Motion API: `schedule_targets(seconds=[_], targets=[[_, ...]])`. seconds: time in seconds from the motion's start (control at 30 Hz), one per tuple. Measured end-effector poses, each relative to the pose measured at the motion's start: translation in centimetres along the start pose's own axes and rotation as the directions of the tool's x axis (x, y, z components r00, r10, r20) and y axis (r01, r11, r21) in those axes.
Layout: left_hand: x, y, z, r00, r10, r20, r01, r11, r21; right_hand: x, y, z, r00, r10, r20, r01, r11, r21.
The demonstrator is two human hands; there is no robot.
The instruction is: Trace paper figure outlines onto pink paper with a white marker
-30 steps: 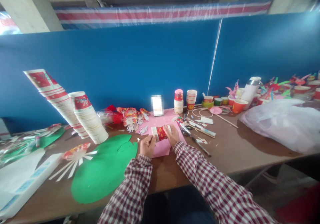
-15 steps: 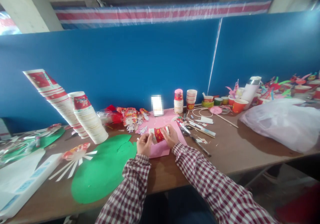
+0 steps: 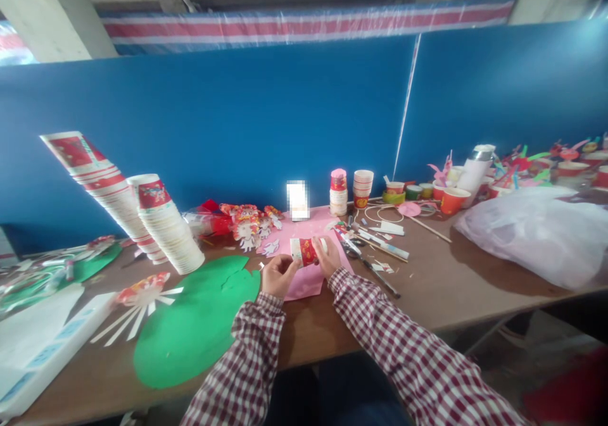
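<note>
A red and white paper cup [image 3: 304,251] lies sideways in the air above a pink sheet [image 3: 308,285]. My right hand [image 3: 327,258] is wrapped round its right end. At the cup's left end, my left hand [image 3: 279,275] has thumb and forefinger curled towards each other, the thumb tip at the cup's lower left edge. Whether anything thin sits between those fingertips is too small to tell. Left of my hands lies a large green paper shape [image 3: 190,331].
Tall stacks of cups [image 3: 166,230] lean at the left. Paper cutouts [image 3: 249,223] lie behind my left hand. Pens and a brush [image 3: 375,274] lie right of the pink sheet. Farther right are a white flask [image 3: 475,173] and a plastic bag [image 3: 536,236].
The cup has shifted slightly right and up with my right hand. My left hand's fingers have slid lower on the cup's left end and curled more openly.
</note>
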State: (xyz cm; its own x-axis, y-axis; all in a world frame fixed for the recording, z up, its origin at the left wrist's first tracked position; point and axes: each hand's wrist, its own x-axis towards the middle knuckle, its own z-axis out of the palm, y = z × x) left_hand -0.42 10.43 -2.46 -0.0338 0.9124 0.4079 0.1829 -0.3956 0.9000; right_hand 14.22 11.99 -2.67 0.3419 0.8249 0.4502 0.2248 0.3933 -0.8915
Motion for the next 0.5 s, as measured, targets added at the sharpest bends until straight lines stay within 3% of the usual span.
schedule_targets(seconds=[0.33,0.5], targets=[[0.3,-0.1,-0.3,0.999,-0.041,0.013,0.041,0.999,-0.007,-0.2,-1.1,-0.1,0.996,-0.036,0.079,0.026,0.992,0.126],[0.1,0.2,-0.3,1.0,0.0,0.014,-0.001,0.999,0.033,-0.6,-1.2,0.0,0.994,-0.025,0.108,0.01,0.99,0.137]])
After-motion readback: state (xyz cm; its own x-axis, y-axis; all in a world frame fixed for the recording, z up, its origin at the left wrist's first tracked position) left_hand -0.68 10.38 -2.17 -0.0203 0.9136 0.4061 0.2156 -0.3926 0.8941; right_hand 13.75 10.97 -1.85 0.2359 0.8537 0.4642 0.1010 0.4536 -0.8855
